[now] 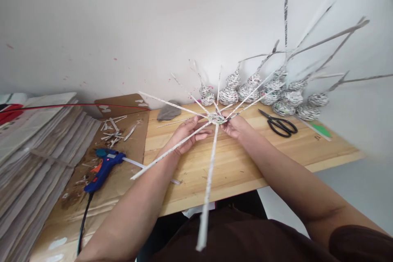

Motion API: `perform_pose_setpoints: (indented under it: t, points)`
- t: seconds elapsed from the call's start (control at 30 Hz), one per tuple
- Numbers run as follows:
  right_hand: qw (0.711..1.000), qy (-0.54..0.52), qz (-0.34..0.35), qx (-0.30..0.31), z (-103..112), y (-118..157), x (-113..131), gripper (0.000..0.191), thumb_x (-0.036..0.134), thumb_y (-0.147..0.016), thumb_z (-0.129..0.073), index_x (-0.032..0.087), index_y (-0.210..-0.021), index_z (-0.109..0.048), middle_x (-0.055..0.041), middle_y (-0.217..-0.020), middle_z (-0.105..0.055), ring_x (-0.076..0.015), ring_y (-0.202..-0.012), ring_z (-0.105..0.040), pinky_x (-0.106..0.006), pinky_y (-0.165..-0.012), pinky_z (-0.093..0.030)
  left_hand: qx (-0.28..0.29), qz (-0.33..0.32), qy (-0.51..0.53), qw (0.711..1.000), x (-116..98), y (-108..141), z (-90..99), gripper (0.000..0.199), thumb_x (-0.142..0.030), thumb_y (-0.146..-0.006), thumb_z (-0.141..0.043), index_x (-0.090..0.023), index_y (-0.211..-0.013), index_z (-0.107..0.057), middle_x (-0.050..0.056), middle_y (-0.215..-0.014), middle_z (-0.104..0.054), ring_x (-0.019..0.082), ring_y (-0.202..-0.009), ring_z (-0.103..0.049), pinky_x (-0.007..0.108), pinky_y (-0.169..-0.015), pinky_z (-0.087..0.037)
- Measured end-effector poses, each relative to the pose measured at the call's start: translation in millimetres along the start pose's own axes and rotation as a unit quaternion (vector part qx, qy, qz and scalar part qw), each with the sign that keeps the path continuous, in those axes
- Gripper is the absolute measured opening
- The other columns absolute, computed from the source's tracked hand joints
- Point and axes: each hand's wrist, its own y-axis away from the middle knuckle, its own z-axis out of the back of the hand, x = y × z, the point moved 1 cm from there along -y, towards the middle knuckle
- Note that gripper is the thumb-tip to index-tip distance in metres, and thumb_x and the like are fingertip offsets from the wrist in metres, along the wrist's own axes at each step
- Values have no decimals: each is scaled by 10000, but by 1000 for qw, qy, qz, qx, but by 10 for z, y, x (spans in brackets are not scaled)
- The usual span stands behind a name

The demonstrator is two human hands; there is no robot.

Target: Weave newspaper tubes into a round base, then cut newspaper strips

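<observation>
Rolled-paper spokes radiate from a small, round paper weaving [216, 118] held above the wooden table. My left hand [190, 134] grips it at its left side, the thumb near the rim and the lower fingers curled loosely beneath. On the opposite side, my right hand [233, 126] has its fingers closed at the rim, partly hidden behind the spokes. One long spoke [210, 176] points towards my body, and another [168, 152] crosses in front of my left hand. The remaining spokes fan out towards the wall.
Several gourd-shaped paper weavings [284, 102] line the wall at right. Black scissors [281, 125] and a green-handled blade [321, 129] lie nearby. At left are a blue glue gun [104, 170], paper scraps [113, 133], stacked paper [39, 155] and a grey stone-like object [168, 111].
</observation>
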Motion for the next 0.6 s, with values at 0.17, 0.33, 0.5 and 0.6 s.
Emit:
perform_pose_setpoints:
  t: [0.17, 0.33, 0.5, 0.6]
  points:
    - [997, 18, -40, 59, 40, -29, 42, 161, 71, -805, -534, 152, -702, -627, -10, -550, -643, -84, -459, -523, -139, -373, -388, 21, 2, -11, 1000, 41, 15, -31, 354, -171, -825, -686, -155, -1169, -606, 134, -1111, -730, 231, -841, -750, 248, -644, -610]
    - [988, 97, -39, 112, 46, -15, -44, 123, 87, -716, -579, 153, -621, -619, -5, -511, -615, -90, -441, -497, -161, -385, -378, -54, 31, -45, 997, 82, 1, -20, 252, -58, -698, -718, -122, -924, -626, 100, -879, -745, 195, -745, -737, 224, -601, -594]
    - [981, 144, 45, 118, 35, 33, -96, 36, 123, -607, -630, 147, -581, -637, 17, -493, -589, -92, -424, -492, -184, -385, -386, -100, 42, -48, 993, 77, -24, 4, 389, -59, -607, -665, -139, -988, -655, 87, -862, -743, 194, -733, -722, 261, -617, -595]
    - [976, 158, 85, 124, 19, 57, -100, 22, 166, -569, -650, 161, -587, -639, 25, -492, -579, -98, -430, -493, -193, -384, -370, -105, 39, -64, 992, 66, -26, -8, 363, -82, -598, -651, -143, -955, -685, 83, -849, -742, 191, -734, -719, 258, -615, -592]
